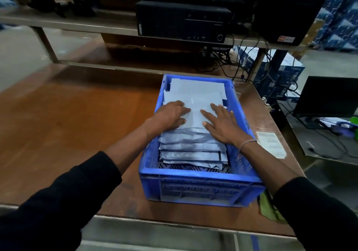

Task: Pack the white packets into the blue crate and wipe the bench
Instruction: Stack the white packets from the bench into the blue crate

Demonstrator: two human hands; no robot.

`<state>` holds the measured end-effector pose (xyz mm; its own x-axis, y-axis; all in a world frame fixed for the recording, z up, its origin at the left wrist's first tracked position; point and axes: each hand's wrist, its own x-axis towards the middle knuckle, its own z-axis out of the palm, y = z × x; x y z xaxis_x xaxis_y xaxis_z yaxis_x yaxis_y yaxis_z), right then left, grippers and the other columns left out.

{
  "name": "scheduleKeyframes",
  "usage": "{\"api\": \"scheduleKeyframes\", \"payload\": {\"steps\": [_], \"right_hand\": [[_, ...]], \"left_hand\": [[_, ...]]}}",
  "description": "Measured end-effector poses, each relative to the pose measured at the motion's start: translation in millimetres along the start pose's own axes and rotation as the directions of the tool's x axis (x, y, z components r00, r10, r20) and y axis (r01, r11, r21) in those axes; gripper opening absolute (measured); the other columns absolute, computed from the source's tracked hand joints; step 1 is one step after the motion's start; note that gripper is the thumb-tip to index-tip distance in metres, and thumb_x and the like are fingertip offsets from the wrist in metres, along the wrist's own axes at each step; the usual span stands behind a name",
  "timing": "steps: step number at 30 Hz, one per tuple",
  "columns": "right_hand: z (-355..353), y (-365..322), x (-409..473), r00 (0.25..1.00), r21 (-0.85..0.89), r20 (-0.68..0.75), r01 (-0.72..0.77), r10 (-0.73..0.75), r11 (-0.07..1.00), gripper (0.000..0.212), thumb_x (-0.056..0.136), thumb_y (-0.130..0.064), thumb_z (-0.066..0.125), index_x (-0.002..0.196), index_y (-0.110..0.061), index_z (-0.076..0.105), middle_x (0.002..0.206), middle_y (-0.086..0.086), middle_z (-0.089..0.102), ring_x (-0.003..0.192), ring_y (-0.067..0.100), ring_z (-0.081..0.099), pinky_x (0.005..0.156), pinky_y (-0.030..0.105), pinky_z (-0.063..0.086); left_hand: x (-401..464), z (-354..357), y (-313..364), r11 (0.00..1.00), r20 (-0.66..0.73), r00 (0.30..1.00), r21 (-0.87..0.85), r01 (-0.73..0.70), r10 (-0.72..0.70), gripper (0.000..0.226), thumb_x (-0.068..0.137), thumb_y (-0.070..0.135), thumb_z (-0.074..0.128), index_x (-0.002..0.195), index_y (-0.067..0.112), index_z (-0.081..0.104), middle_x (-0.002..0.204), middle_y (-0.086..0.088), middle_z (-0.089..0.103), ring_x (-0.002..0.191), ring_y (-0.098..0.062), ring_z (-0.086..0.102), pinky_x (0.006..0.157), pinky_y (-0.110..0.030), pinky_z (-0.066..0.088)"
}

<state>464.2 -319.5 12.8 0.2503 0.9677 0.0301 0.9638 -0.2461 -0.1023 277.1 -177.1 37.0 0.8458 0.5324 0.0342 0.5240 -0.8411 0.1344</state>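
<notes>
A blue crate (197, 186) stands on the brown bench (67, 119), right of centre. Several white packets (195, 95) lie stacked inside it, overlapping from back to front. My left hand (170, 115) lies flat on the top packet, fingers spread and slightly bent. My right hand (222, 125) rests palm down beside it on the same stack, fingers apart. Neither hand grips anything. A green cloth (268, 208) lies on the bench at the crate's front right corner, partly hidden by my right sleeve.
A white paper label (271, 144) lies on the bench right of the crate. A shelf behind holds a black computer case (182, 20) and a black box (290, 12), with cables hanging. A dark monitor (327, 97) sits on a lower table at the right.
</notes>
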Motion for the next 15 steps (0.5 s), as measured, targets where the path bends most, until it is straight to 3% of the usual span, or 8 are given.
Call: {"api": "scheduleKeyframes", "payload": {"steps": [3, 6, 9, 12, 15], "right_hand": [[2, 2, -2, 1.0, 0.023, 0.004, 0.019, -0.019, 1.0, 0.056, 0.105, -0.053, 0.028, 0.158, -0.039, 0.02, 0.168, 0.003, 0.003, 0.154, 0.031, -0.001, 0.123, 0.057, 0.003], [-10, 6, 2, 0.99, 0.086, -0.141, 0.027, -0.014, 0.996, 0.064, 0.098, -0.057, 0.026, 0.155, -0.031, 0.033, 0.166, 0.011, 0.015, 0.154, 0.035, 0.006, 0.124, 0.054, 0.006], [-24, 21, 11, 0.958, 0.025, -0.271, -0.092, 0.095, 0.995, 0.06, 0.096, -0.045, 0.034, 0.15, -0.022, 0.043, 0.157, 0.022, 0.028, 0.147, 0.046, 0.018, 0.121, 0.057, 0.017], [-38, 30, 11, 0.932, 0.064, -0.166, -0.315, 0.322, 0.947, 0.056, 0.093, -0.023, 0.049, 0.148, -0.021, 0.04, 0.145, 0.024, 0.034, 0.133, 0.048, 0.036, 0.106, 0.051, 0.037], [-41, 42, 14, 0.928, 0.111, -0.027, -0.365, 0.37, 0.924, 0.06, 0.091, -0.016, 0.052, 0.149, -0.015, 0.036, 0.132, 0.027, 0.053, 0.111, 0.045, 0.058, 0.088, 0.045, 0.051]], "left_hand": [[0, 4, -4, 1.0, -0.006, 1.0, -0.025, 0.001, -0.001, 0.056, 0.099, 0.033, 0.062, 0.152, 0.023, 0.048, 0.16, -0.011, 0.039, 0.147, -0.028, 0.037, 0.116, -0.045, 0.038], [0, 2, -9, 0.999, -0.153, 0.988, -0.01, 0.032, -0.033, 0.052, 0.1, 0.034, 0.06, 0.15, 0.021, 0.052, 0.158, -0.015, 0.042, 0.15, -0.033, 0.031, 0.122, -0.044, 0.028], [1, -1, -17, 0.96, -0.217, 0.936, -0.107, 0.26, -0.278, 0.059, 0.095, 0.024, 0.051, 0.153, 0.016, 0.044, 0.157, -0.02, 0.039, 0.152, -0.042, 0.023, 0.124, -0.048, 0.022], [-3, -12, -22, 0.857, -0.056, 0.879, -0.26, 0.445, -0.474, 0.064, 0.084, 0.027, 0.038, 0.147, 0.016, 0.038, 0.142, -0.022, 0.046, 0.137, -0.044, 0.036, 0.115, -0.051, 0.033], [-7, -21, -26, 0.821, 0.08, 0.881, -0.331, 0.465, -0.467, 0.057, 0.095, 0.019, 0.047, 0.15, 0.021, 0.037, 0.142, -0.017, 0.053, 0.127, -0.041, 0.052, 0.096, -0.043, 0.045]]}}
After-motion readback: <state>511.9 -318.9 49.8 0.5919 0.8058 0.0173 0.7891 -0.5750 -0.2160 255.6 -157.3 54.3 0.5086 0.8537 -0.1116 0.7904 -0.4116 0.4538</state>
